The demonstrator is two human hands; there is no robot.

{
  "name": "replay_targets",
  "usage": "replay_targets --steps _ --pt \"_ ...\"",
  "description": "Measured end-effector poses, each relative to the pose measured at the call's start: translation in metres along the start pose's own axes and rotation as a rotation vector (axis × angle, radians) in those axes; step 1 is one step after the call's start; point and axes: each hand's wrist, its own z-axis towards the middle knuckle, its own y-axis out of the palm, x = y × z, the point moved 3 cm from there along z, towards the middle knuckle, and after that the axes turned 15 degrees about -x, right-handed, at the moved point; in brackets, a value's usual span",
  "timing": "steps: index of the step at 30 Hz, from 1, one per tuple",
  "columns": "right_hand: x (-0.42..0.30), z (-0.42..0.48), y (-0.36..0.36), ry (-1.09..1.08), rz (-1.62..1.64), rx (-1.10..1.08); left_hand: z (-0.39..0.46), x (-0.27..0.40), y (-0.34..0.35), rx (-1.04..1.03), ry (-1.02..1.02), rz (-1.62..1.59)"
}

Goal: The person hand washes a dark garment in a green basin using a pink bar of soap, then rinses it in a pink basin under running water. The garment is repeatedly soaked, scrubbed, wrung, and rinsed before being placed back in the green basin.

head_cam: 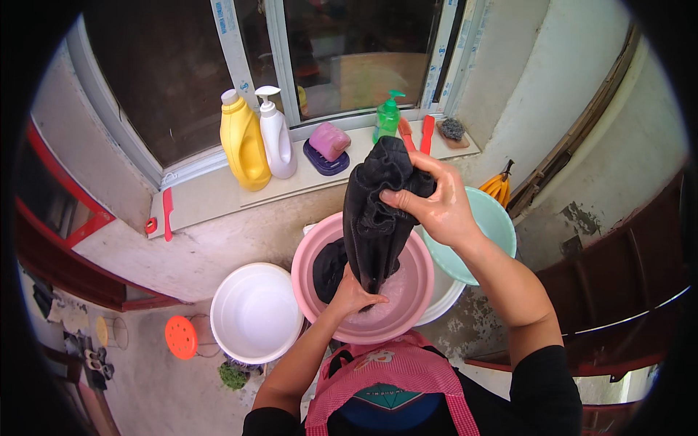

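Observation:
A wet black garment (pixel 376 212) hangs over a pink basin (pixel 304 272). Its gathered upper end is pinched between the thumb and fingers of my right hand (pixel 436 201), raised above the rim. Lower down, my left hand (pixel 351 294) is around the garment's lower part inside the basin, thumb pointing right. More black cloth (pixel 329 270) lies in the basin's left side. Sudsy water (pixel 395 297) shows to the right of my left hand. The garment hides part of the basin's far rim.
A white basin (pixel 256 313) stands left, a mint green basin (pixel 491 234) right. On the sill are a yellow bottle (pixel 245 147), white pump bottle (pixel 277 141), pink soap bar (pixel 329 141), green pump bottle (pixel 387 120), red-handled brushes (pixel 427 133) and steel scourer (pixel 452 129). An orange stool (pixel 181 338) stands lower left.

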Motion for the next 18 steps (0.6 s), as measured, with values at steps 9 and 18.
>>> replay_targets --steps 9,18 --pt "-0.121 0.009 -0.067 -0.353 0.138 0.167 0.041 0.022 -0.028 0.259 -0.042 -0.182" --pt "-0.024 -0.039 -0.057 0.078 -0.219 -0.083 0.046 0.2 -0.129 0.192 0.333 0.202"
